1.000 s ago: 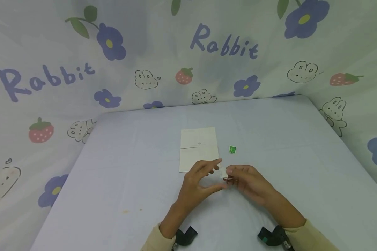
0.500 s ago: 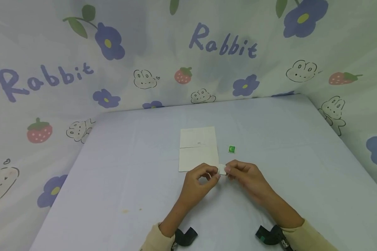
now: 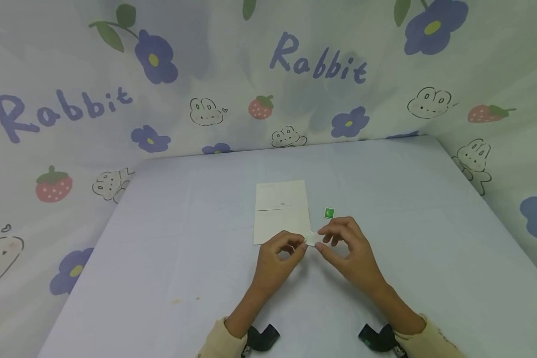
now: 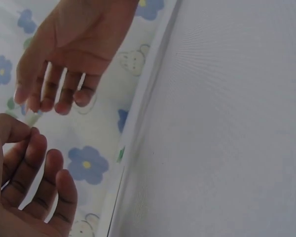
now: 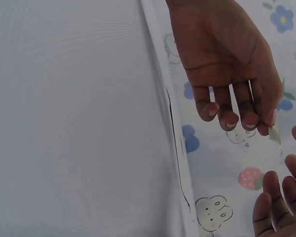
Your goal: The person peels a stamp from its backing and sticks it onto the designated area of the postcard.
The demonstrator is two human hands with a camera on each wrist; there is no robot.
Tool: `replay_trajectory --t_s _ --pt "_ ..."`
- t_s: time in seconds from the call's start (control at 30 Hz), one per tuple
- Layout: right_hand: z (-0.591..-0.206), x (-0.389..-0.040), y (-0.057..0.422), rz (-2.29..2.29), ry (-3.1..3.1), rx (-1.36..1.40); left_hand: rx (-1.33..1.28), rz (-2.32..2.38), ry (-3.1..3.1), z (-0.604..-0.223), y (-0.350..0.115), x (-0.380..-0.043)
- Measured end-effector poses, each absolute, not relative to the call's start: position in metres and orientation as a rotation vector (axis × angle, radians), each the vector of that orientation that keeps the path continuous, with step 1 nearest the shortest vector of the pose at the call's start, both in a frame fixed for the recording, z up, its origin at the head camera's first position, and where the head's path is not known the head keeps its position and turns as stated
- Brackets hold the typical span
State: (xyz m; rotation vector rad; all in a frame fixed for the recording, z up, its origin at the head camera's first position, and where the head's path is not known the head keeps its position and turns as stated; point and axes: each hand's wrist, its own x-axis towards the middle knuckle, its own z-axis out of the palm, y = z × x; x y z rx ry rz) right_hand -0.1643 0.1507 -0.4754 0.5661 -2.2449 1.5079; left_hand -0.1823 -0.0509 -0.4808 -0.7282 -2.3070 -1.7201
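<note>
My left hand (image 3: pixel 277 258) pinches a small, thin white piece (image 3: pixel 311 238) between thumb and index finger, just above the near right corner of a cream rectangular sheet (image 3: pixel 281 196). In the right wrist view that piece (image 5: pixel 275 134) looks pale and slightly greenish at the left hand's fingertips (image 5: pixel 263 129). Facing it from the right, my right hand (image 3: pixel 351 253) has its thumb and fingers apart, the thumb tip close beside the piece's edge. Whether they touch is too small to tell. Behind the right fingers, a small green square with a white border (image 3: pixel 329 213) lies on the table.
A white cloth covers the table (image 3: pixel 197 209). One dark line and a small mark show on the sheet. A printed curtain (image 3: pixel 232 64) hangs behind and along both sides. Small yellowish stains (image 3: pixel 176 301) are on the cloth at the near left.
The white piece has passed from my right hand to my left, whose thumb and index finger have closed on it. My right fingers have spread apart. The sheet and green square stay put.
</note>
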Motion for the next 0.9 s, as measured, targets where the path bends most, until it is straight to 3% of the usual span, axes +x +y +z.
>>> replay_trajectory --t_s 0.37,0.9 --pt "-0.472 -0.168 0.146 1.302 -2.055 0.824 -0.752 -1.710 -2.282 -0.485 -0.050 -0.185" --pt "-0.481 -0.175 0.152 1.237 -2.069 0.784 -0.772 -1.629 -2.296 -0.487 -0.049 -0.186"
